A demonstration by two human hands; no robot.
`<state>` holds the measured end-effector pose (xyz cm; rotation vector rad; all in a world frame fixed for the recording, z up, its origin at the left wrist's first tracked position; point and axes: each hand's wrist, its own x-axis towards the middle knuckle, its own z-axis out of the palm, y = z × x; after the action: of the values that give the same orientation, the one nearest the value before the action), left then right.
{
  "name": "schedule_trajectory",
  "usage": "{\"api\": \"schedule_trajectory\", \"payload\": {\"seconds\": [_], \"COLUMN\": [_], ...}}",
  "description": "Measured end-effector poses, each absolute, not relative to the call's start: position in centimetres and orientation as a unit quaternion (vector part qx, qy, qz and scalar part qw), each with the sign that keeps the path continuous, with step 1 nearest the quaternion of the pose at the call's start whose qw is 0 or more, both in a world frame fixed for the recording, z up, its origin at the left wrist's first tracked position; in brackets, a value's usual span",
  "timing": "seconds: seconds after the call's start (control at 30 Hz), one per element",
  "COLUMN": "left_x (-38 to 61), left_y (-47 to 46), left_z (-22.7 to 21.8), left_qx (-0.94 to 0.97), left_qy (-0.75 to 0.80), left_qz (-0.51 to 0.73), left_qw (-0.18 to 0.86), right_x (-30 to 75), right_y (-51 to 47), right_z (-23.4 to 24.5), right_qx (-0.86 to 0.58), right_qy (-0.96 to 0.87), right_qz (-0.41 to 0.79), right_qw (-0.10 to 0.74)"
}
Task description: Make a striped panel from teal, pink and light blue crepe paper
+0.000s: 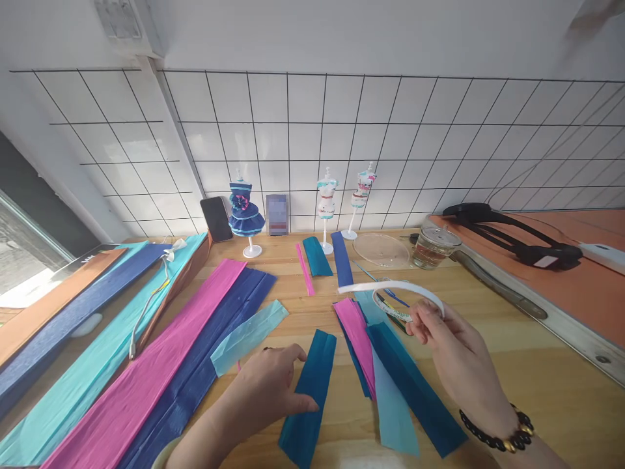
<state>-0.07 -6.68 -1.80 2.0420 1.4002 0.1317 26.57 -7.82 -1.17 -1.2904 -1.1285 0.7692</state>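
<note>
Pinched in my right hand [452, 345] is a roll of double-sided tape [392, 314], with printing along its rim. A loose white tape strip [385, 285] runs leftward from those fingers above the table. My left hand [273, 384] is open, thumb and forefinger apart, over a teal crepe paper strip [317, 365]; whether it touches the paper is hard to tell. Just left of this hand lies a pale aqua strip [251, 335]. Between the hands, a magenta strip [356, 335], a dark teal strip [415, 391] and a light blue strip [393, 413] overlap.
Long crepe paper sheets [161, 365] cover the table's left side. Small dress forms stand by the tiled wall, one in a blue ruffled dress [244, 212]. A glass cup [434, 246] and a clear round plate [381, 250] sit back right. A phone [216, 219] leans behind.
</note>
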Motion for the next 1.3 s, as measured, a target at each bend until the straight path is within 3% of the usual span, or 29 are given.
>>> {"api": "schedule_trajectory", "payload": {"seconds": [0.07, 0.27, 0.53, 0.8, 1.07, 1.2, 1.3], "left_x": [0.2, 0.3, -1.8, -1.1, -1.2, -2.0, -2.1], "left_y": [-6.7, -6.4, -4.8, -4.7, -4.3, -3.6, -3.8], "left_z": [-2.1, -2.6, -3.6, -3.4, -5.4, -4.9, -2.9], "left_qx": [0.82, 0.859, 0.883, 0.896, 0.911, 0.868, 0.761], "left_qy": [0.506, 0.455, 0.419, 0.395, 0.369, 0.417, 0.523], "left_qz": [0.039, 0.026, 0.085, 0.099, 0.139, 0.228, 0.292], "left_qw": [0.265, 0.232, 0.193, 0.176, 0.12, 0.146, 0.25], "right_x": [26.8, 25.5, 21.8, 23.5, 25.3, 24.9, 24.4], "right_y": [-7.4, -6.5, -6.4, -5.5, -4.8, -5.4, -6.0], "right_z": [-1.0, -0.8, -3.2, -4.4, -3.7, -3.6, -3.7], "right_qx": [-0.521, -0.439, -0.371, -0.421, -0.46, -0.465, -0.463], "right_qy": [-0.473, -0.432, -0.272, -0.294, -0.343, -0.421, -0.503], "right_qz": [0.359, 0.459, 0.695, 0.606, 0.569, 0.57, 0.561], "right_qw": [0.613, 0.641, 0.552, 0.607, 0.589, 0.53, 0.467]}}
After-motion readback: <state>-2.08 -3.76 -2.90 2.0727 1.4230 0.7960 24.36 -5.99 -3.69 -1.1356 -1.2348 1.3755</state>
